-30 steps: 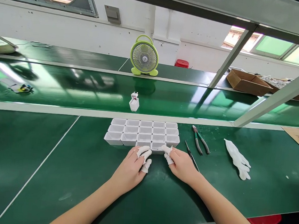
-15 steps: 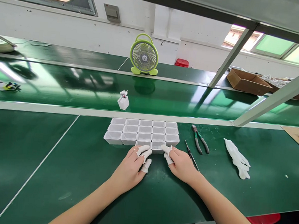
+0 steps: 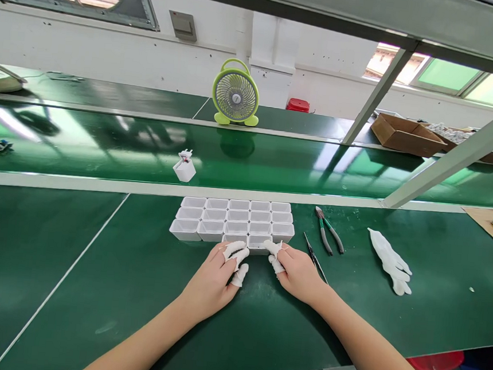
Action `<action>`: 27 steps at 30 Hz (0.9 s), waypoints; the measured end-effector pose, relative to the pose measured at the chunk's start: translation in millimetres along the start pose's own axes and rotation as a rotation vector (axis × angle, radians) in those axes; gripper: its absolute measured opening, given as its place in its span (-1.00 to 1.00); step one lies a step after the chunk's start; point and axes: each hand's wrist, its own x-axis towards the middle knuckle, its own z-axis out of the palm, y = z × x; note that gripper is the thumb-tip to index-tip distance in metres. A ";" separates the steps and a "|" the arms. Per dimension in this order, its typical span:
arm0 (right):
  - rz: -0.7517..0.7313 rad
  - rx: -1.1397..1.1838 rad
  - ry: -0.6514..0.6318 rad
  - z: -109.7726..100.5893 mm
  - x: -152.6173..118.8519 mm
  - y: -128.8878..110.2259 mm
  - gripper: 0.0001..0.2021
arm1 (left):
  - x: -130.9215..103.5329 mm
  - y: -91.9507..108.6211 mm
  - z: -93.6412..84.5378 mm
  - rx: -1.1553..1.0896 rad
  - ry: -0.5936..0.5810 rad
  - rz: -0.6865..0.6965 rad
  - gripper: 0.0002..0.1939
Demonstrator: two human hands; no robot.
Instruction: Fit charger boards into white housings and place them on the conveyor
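White open-topped plastic boxes (image 3: 238,215) stand packed in rows on the green bench, with two at the front jutting toward me. My left hand (image 3: 220,269) is at the front left box (image 3: 233,239). Its fingers are bent and a little apart, with the thumb away from them, and the fingertips touch the box front. At the right corner of the other front box (image 3: 259,244), my right hand (image 3: 293,268) has finger and thumb closed on the wall. White covers wrap several fingertips. Insides that show hold nothing visible.
Cutting pliers (image 3: 329,231) and tweezers (image 3: 315,259) lie right of the boxes, then a white glove (image 3: 390,261). Behind a pale rail (image 3: 99,186), a white box with a plug-like top (image 3: 185,166) sits on the green strip. A green fan (image 3: 236,95) stands farther back.
The white box with the plug-like top has moved left along the green strip, as has the item at the far left. My hands keep their places at the front boxes.
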 end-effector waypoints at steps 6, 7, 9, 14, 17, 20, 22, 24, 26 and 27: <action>-0.005 0.001 -0.003 0.0 -0.5 0.7 -0.84 | 0.6 1.1 -0.3 -0.006 0.001 -0.002 -0.72; -0.003 0.005 -0.010 0.2 -0.9 1.1 -0.84 | 0.6 1.1 -0.2 -0.010 0.002 -0.005 -0.72; -0.002 0.008 -0.020 0.7 -1.7 1.8 -0.84 | 0.6 0.9 0.1 -0.014 0.005 -0.011 -0.71; 0.004 -0.009 -0.026 1.2 -2.1 1.2 -0.85 | 0.1 0.5 0.5 -0.015 0.009 -0.015 -0.70; 0.000 -0.020 -0.018 0.4 -1.3 0.1 -0.84 | 0.0 0.6 0.4 -0.007 0.004 -0.011 -0.70; -0.003 -0.027 -0.020 -0.6 -0.6 -0.4 -0.84 | 0.0 0.7 0.2 0.004 0.000 -0.008 -0.71; -0.003 -0.028 -0.020 -1.0 -0.2 -0.5 -0.83 | 0.1 0.8 0.1 0.008 -0.004 -0.005 -0.71; -0.006 -0.027 -0.015 -1.2 0.0 -0.7 -0.83 | 0.4 1.0 -0.1 0.010 -0.005 -0.001 -0.71; -0.008 -0.023 -0.013 -1.3 0.1 -1.0 -0.83 | 0.7 1.3 -0.3 0.013 -0.003 -0.001 -0.71; -0.009 -0.023 -0.013 -1.2 0.2 -1.3 -0.83 | 0.8 1.4 -0.4 0.014 -0.001 -0.002 -0.71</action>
